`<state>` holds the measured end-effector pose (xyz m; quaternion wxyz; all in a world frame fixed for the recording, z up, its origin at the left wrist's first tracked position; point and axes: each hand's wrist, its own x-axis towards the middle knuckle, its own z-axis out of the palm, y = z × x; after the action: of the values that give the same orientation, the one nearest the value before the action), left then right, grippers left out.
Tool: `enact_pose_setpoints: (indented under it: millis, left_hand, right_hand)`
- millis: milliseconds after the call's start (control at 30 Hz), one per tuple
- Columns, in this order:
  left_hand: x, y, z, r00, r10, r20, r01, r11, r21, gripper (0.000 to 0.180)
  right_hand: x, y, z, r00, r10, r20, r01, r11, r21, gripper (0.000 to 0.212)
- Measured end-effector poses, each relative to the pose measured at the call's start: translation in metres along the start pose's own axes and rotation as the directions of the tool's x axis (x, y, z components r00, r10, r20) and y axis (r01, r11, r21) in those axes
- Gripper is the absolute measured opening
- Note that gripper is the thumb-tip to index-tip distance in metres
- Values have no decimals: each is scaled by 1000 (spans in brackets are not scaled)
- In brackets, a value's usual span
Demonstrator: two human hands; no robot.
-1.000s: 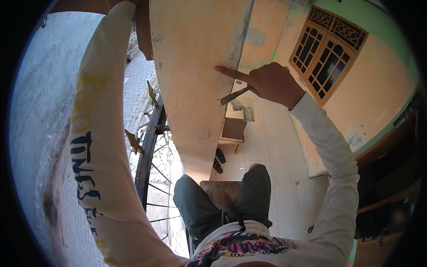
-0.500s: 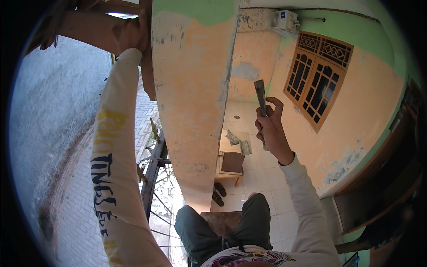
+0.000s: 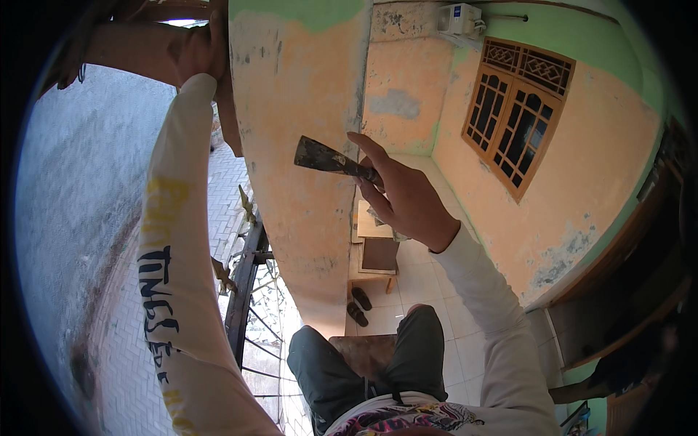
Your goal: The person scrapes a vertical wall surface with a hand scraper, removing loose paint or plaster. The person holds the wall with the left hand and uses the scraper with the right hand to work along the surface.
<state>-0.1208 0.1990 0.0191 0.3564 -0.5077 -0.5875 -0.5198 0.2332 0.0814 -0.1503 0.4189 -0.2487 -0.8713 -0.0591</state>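
Just left of our right hand, the scraper juts from that hand's pinch, before the pillar; farther left, our left hand lies against the beam, its grip unclear. We probably do best angling the scraper shallowly.

A peach wall with an upper green band runs along the right, its paint patchy and flaking low down. Set into it is a wood-framed window with latticed panes; a pale boxy unit hangs near the far corner. Light tiles cover the floor, where a small wooden table stands. Left — past a dark metal railing — brick paving meets a rough grey wall in daylight; the lower right is shadowed.
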Motion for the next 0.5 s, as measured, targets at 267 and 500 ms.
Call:
enact_pose_setpoints:
  millis: [267, 500]
  left_hand:
    - [22, -42, 9, 993, 46, 105, -50, 998, 31, 75]
    - [0, -17, 8, 980, 101, -169, -102, 995, 4, 66]
  right_hand:
    - [30, 14, 10, 886, -51, 461, 297, 825, -480, 96]
    - [24, 33, 18, 882, -93, 461, 364, 756, -544, 91]
